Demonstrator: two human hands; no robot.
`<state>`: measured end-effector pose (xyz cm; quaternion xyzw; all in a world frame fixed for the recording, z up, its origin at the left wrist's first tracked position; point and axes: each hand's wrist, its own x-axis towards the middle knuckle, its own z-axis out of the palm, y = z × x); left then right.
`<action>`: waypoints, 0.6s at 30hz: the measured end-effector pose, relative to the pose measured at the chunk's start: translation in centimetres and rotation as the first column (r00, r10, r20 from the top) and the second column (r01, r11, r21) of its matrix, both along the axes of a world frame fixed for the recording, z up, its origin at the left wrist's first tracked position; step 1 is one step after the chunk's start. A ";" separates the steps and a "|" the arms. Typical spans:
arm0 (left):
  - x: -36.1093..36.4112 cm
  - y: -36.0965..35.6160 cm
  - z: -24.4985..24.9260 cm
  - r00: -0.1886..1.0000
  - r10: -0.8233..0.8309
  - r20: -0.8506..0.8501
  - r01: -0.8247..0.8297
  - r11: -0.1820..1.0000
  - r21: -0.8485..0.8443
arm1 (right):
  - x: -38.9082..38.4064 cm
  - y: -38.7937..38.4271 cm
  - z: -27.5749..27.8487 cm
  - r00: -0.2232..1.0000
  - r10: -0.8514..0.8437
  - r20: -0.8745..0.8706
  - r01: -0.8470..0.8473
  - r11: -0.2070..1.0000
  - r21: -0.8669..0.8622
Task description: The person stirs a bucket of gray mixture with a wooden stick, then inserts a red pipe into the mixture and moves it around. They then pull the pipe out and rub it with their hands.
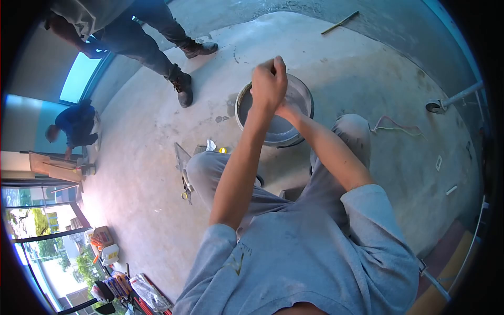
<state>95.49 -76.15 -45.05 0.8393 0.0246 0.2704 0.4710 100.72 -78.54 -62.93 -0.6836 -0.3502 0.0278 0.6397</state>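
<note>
- No word, brand or number is showing clearly enough for reading.
- On the grey shirt [310, 262], near the left sleeve [214, 254], a dark V-shaped mark [238, 266] is showing; the small strokes [244, 249] above it are forming no readable word.

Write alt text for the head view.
A bare left grip and bare right grip overlap in view above a round bucket, grey inside, on a pale concrete floor. On the left, a person in dark trousers and boots stands; another person, in blue, crouches.
</note>
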 end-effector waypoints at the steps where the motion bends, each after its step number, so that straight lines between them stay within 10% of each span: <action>1: 0.6 0.4 0.1 0.999 0.005 -0.045 -0.010 0.996 -0.094 | -0.1 -0.3 0.6 0.984 0.097 -0.152 -0.101 0.995 -0.018; 4: 2.5 1.4 0.2 0.994 0.022 -0.104 -0.060 0.928 -0.368 | -0.2 -2.1 2.7 0.818 0.198 -0.540 -0.317 0.939 -0.136; 10: 0.8 0.9 -0.6 0.999 -0.011 0.040 0.025 0.933 -0.358 | 1.3 -3.0 3.4 0.934 -0.049 0.355 0.126 0.972 -0.197; 11: 0.0 0.4 -1.0 0.999 -0.008 0.045 0.021 0.960 -0.281 | 1.2 -2.3 2.2 0.999 0.044 0.006 -0.044 0.999 0.000; 13: -1.4 -0.4 -1.4 0.998 -0.015 0.058 0.022 0.993 -0.119 | 1.1 -0.6 -0.5 0.735 0.407 -0.543 -0.124 0.867 0.483; 14: -1.8 -0.6 -0.9 1.000 -0.004 0.006 0.004 0.997 -0.079 | 1.5 1.2 -4.8 0.951 0.209 -0.228 -0.129 0.938 0.322; 18: -0.6 -0.9 0.2 0.999 -0.013 -0.035 0.011 0.999 -0.038 | -0.7 -1.2 -2.0 0.839 0.306 -0.450 -0.220 0.947 0.233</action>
